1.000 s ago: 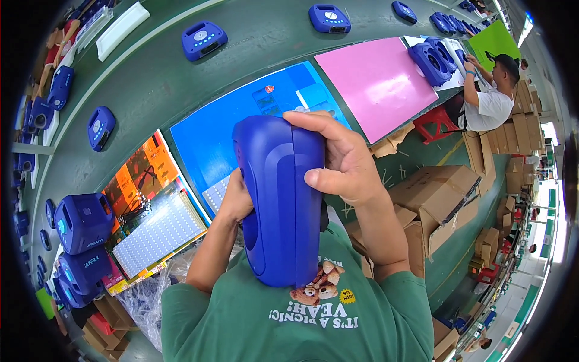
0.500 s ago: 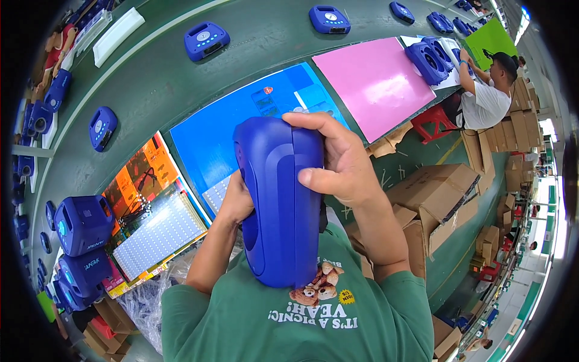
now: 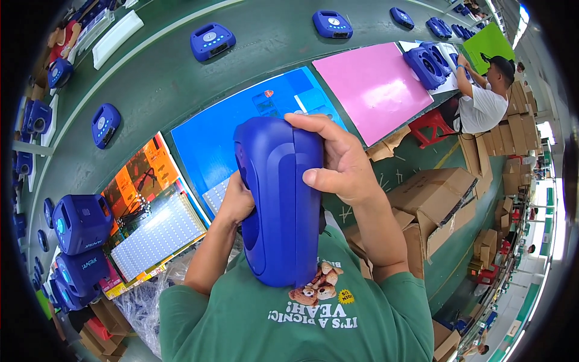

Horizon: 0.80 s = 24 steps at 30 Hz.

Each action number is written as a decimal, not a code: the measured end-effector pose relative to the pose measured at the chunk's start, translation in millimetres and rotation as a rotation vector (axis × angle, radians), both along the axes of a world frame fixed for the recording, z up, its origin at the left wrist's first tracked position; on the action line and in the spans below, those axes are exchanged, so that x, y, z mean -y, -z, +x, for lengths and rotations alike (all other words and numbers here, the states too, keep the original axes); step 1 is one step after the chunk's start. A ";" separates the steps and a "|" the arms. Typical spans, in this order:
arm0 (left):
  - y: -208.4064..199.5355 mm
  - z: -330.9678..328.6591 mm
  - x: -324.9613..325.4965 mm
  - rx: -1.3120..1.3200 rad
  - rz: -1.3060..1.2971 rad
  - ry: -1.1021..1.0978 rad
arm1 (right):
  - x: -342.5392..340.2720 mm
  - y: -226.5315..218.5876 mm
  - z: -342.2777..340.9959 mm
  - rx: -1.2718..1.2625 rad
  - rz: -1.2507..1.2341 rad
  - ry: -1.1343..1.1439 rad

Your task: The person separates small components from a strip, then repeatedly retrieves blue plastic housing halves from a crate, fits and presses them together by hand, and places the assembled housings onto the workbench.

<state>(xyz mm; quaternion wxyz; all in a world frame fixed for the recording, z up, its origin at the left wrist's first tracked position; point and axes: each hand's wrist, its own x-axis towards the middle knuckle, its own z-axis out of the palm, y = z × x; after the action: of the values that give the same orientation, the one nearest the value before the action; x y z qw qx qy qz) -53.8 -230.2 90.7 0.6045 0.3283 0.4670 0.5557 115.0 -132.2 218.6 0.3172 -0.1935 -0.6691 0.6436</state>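
Observation:
A blue plastic speaker housing point(image 3: 280, 211) is held up on its side against my green shirt, with a seam running down its side. My right hand point(image 3: 344, 160) grips its far right edge, fingers over the top end and thumb pressed on the side by the seam. At its left side, my left hand point(image 3: 237, 202) is closed on the housing, its fingertips hidden behind it. Below lies a blue sheet point(image 3: 211, 139) on the bench, next to a sheet of small white pads point(image 3: 160, 235) and several small black-and-white leads point(image 3: 129, 211).
Blue front panels point(image 3: 212, 41) sit spaced along the green conveyor point(image 3: 151, 78). Stacked blue housings point(image 3: 81, 223) stand at left. A pink sheet point(image 3: 374, 84) lies to the right, near a seated co-worker point(image 3: 485, 96) and a red stool point(image 3: 431, 128). Cardboard boxes point(image 3: 431, 193) stand at lower right.
The panels on the conveyor have shifted slightly to the right. My hands and the speaker housing have hardly moved; my right thumb has slid a little. The co-worker's arms have shifted slightly.

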 end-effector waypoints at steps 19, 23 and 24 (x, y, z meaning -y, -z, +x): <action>-14.9 0.2 -2.5 -0.085 -0.081 0.002 | -1.3 0.9 1.5 0.012 -0.040 0.046; -10.5 1.0 -3.0 -0.069 -0.078 -0.001 | -4.8 4.8 2.5 0.005 -0.008 0.035; -0.7 1.8 -3.3 -0.069 -0.077 0.000 | -5.4 4.7 2.8 0.005 -0.007 0.036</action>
<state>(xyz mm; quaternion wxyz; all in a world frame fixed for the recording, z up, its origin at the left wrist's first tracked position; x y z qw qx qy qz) -52.0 -227.0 91.4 0.6002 0.3238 0.5088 0.5254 117.8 -126.8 213.9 0.3266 -0.2083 -0.6640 0.6396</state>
